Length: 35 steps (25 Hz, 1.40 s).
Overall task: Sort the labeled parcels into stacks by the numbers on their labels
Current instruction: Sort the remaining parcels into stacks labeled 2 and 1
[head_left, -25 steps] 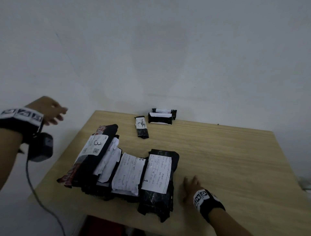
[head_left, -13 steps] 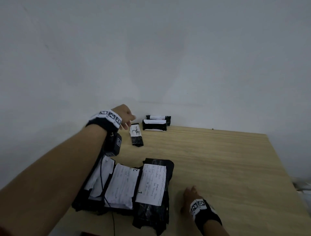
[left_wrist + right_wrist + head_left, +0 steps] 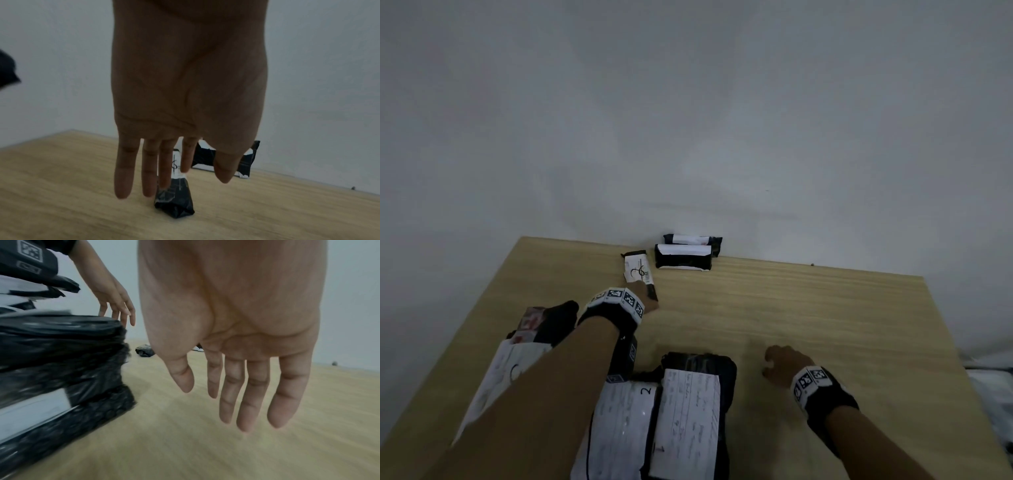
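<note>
Since half a second ago the left hand (image 3: 648,298) has dropped from the bench's (image 3: 808,308) far corner onto the near end of the small parcel (image 3: 639,272), and the camera has tipped downward.

Head view: that small parcel lies alone, just beside two stacked parcels (image 3: 685,258) against the wall, probably sorted already. Nearer, the unsorted pile (image 3: 681,411) shows labels marked 2 and 1. The right hand (image 3: 784,361) rests on the bench beside the pile, holding nothing.

Left wrist view: fingers (image 3: 123,170) hang straight and spread over the small parcel (image 3: 174,203), one apparently touching it (no grip yet), likely to lift or slide it toward a stack.

Right wrist view: fingers (image 3: 252,394) straight and relaxed above bare wood, the pile (image 3: 61,361) just to the side, perhaps waiting for the next parcel. The left hand (image 3: 115,305) shows beyond, fingers extended downward.
</note>
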Tool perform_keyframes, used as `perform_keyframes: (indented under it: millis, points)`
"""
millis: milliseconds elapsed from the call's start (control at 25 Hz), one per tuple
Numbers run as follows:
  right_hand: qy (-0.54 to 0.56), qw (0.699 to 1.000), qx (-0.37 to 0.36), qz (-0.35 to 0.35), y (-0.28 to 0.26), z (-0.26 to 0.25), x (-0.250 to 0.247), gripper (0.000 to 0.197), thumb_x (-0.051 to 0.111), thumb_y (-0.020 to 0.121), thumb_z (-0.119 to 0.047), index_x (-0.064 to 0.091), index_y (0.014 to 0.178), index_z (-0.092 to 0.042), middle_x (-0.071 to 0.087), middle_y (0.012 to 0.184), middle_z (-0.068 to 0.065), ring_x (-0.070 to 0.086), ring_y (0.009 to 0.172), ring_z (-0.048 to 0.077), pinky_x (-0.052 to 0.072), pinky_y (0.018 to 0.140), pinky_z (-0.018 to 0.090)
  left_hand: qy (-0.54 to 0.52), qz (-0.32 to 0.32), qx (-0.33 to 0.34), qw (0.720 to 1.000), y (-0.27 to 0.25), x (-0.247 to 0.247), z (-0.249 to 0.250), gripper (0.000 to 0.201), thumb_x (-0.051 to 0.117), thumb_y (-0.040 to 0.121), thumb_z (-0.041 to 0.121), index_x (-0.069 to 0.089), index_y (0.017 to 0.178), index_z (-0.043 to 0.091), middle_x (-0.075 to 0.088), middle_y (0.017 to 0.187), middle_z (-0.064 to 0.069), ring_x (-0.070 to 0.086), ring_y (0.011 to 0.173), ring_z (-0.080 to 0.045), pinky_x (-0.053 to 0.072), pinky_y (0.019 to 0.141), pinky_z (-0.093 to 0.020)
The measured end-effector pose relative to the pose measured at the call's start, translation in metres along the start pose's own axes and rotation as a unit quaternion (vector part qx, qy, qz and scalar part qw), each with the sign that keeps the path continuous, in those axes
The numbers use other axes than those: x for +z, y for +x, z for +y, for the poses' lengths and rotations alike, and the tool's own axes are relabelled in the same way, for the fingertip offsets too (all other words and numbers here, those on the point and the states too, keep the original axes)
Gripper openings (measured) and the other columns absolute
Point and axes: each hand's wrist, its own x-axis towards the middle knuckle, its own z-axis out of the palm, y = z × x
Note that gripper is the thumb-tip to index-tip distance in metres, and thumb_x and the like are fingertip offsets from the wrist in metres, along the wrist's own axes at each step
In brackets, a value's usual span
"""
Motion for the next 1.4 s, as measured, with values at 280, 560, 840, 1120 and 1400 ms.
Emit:
perform_keyframes:
  millis: [280, 560, 840, 1120, 1400]
  points:
    - [0.041, 0.967, -0.093, 0.232, -0.015, -0.069, -0.056, 0.052, 0.052, 0.093, -0.035, 0.040, 0.141, -0.017, 0.046, 0.139, 0.011, 0.048, 0.125, 0.031, 0.040, 0.100, 0.042, -0.048, 0.157, -0.094, 0.982, -0.033, 0.021, -0.028, 0.057, 0.061, 0.087, 0.034, 0.045, 0.130, -0.001, 0.053, 0.128, -0.020, 0.054, 0.117, -0.035, 0.045, 0.097, -0.040]
    - [0.075, 0.876, -0.187, 0.438, -0.058, -0.105, -0.118, 0.069, 0.060, 0.085, -0.025, 0.034, 0.147, -0.014, 0.032, 0.155, 0.008, 0.034, 0.139, 0.029, 0.034, 0.107, 0.047, -0.126, 0.249, -0.097, 0.955, -0.066, 0.003, 0.013, 0.073, 0.072, 0.076, 0.035, 0.037, 0.127, -0.003, 0.049, 0.126, -0.021, 0.052, 0.113, -0.036, 0.043, 0.093, -0.043]
    - [-0.054, 0.844, -0.107, 0.523, -0.091, -0.108, -0.139, 0.071, 0.067, 0.077, -0.049, 0.043, 0.136, -0.016, 0.050, 0.123, 0.013, 0.047, 0.111, 0.032, 0.035, 0.093, 0.046, -0.163, 0.282, -0.046, 0.944, -0.104, 0.001, 0.020, 0.082, 0.081, 0.067, 0.031, 0.033, 0.127, 0.000, 0.045, 0.123, -0.020, 0.056, 0.104, -0.034, 0.052, 0.080, -0.042]
    - [-0.094, 0.864, -0.172, 0.463, -0.068, -0.079, -0.064, 0.069, 0.079, 0.070, -0.015, 0.047, 0.130, -0.006, 0.043, 0.141, 0.021, 0.043, 0.131, 0.038, 0.040, 0.103, 0.049, -0.190, 0.273, 0.009, 0.943, -0.106, 0.016, 0.000, 0.094, 0.074, 0.070, 0.020, 0.016, 0.143, 0.005, 0.057, 0.113, -0.022, 0.063, 0.090, -0.035, 0.053, 0.069, -0.036]
    - [-0.041, 0.930, -0.201, 0.306, -0.051, -0.071, -0.005, 0.077, 0.061, 0.078, -0.067, 0.041, 0.135, -0.018, 0.049, 0.135, 0.005, 0.053, 0.118, 0.026, 0.040, 0.096, 0.040, -0.211, 0.273, 0.013, 0.939, -0.122, 0.014, -0.036, 0.107, 0.075, 0.069, 0.021, 0.003, 0.146, 0.003, 0.065, 0.102, -0.011, 0.065, 0.078, -0.030, 0.053, 0.064, -0.032]
